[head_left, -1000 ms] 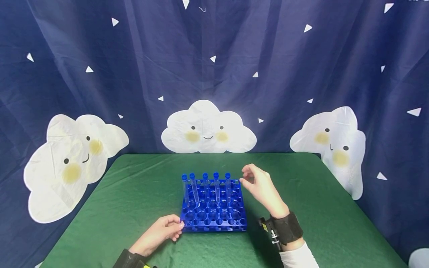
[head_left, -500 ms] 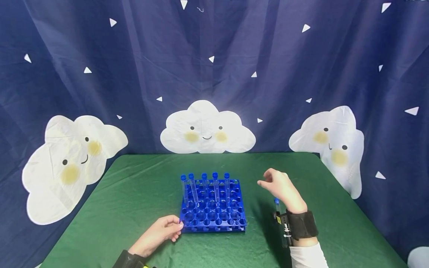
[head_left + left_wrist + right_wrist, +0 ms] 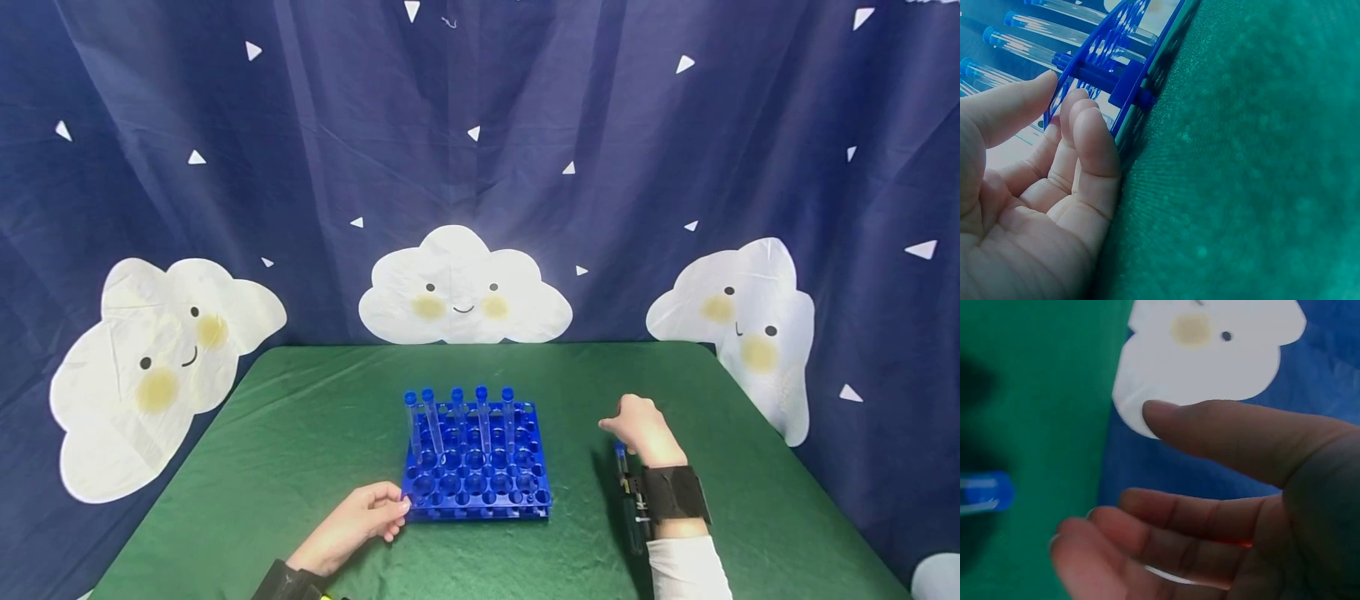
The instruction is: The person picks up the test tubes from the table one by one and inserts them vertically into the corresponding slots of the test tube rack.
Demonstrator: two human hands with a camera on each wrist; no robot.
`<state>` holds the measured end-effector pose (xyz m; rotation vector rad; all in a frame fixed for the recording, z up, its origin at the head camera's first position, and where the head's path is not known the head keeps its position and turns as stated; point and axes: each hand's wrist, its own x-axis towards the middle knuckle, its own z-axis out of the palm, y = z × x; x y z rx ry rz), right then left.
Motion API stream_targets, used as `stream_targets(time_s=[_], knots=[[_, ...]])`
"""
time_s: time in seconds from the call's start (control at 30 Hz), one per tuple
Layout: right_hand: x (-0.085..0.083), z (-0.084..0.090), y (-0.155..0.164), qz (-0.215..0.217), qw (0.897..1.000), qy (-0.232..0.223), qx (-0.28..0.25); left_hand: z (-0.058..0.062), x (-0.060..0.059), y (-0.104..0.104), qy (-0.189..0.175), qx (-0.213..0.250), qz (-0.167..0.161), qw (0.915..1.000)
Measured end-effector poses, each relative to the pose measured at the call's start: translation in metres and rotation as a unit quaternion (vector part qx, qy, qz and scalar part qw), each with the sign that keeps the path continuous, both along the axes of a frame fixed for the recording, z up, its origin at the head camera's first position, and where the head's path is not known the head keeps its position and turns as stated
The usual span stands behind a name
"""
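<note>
At the centre of the head view stands a blue test tube rack (image 3: 477, 502), holding several clear test tubes (image 3: 484, 425) with blue caps in its rear half. My left hand (image 3: 358, 518) pinches the rack's near left corner; in the left wrist view the thumb and fingers (image 3: 1094, 147) lie on either side of its top plate. To the right, my right hand (image 3: 643, 433) is over the table with nothing between its parted thumb and fingers. Close below it lies one more blue-capped test tube (image 3: 620, 451), partly hidden by the wrist gear; its cap shows apart from the fingers in the right wrist view.
A green cloth (image 3: 337, 417) covers the table. Behind it hangs a dark blue curtain (image 3: 480, 175) with white clouds and triangles. Black straps (image 3: 677, 493) with small devices sit on both wrists.
My right hand has moved right and away from the rack, then lowered towards the lying test tube, which has come into view. My left hand stays at the rack's corner.
</note>
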<state>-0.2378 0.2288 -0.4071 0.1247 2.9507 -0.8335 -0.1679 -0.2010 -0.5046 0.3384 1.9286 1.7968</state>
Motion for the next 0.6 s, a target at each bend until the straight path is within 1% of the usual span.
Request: stream_targets(time_s=[0.2, 0.4, 0.6], knots=[[-0.001, -0.015, 0.008, -0.01, 0.999, -0.039, 0.0, 0.0, 0.0, 0.0, -0.001, 0.003, 0.0, 1.0], [-0.003, -0.025, 0.011, -0.015, 0.997, -0.076, 0.003, 0.0, -0.002, -0.001, 0.001, -0.001, -0.003, 1.0], [-0.005, -0.03, 0.012, -0.017, 0.996, -0.089, 0.016, 0.0, -0.002, 0.0, 0.001, -0.003, -0.001, 1.0]])
